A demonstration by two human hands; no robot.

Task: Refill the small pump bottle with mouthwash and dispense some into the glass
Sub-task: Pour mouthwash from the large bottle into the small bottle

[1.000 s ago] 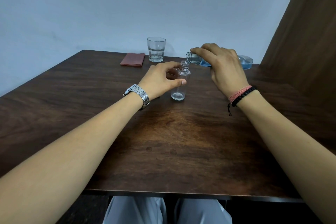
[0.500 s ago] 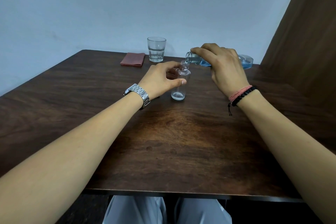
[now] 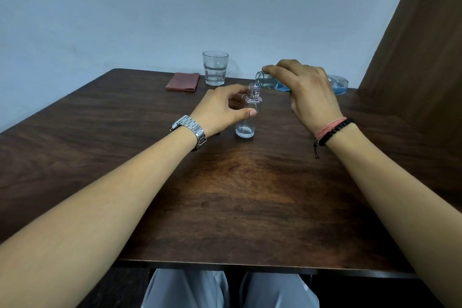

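Both forearms are stretched forward over the dark wooden table point(image 3: 225, 195), the wrists raised above its surface. The left hand point(image 3: 220, 110) is curled round the small clear bottle point(image 3: 247, 115), with the thumb laid across the near side of its body and the fingers wrapped behind it; a metal wristwatch point(image 3: 191, 130) is worn on that wrist. The small bottle is kept upright on the table near its middle, its neck uncapped, and only a trace of pale liquid or foam can be made out at its bottom. The right hand point(image 3: 310, 92) is arched over the mouthwash bottle point(image 3: 272, 81), which is gripped from above, the fingers bent down over its shoulder and neck; a pink cord and a black beaded bracelet point(image 3: 332, 130) are worn on that wrist. The mouthwash bottle is held nearly horizontal, its open mouth placed just above and touching or almost touching the small bottle's opening; which of the two cannot be told. Blue liquid is seen pooled along the lower side of the tilted bottle, reaching towards the neck. A drinking glass point(image 3: 215, 67) is set upright at the far edge of the table, well apart from the hands, with a little clear liquid in it. Just beside it, to the left, a folded reddish cloth point(image 3: 183, 81) is laid flat.
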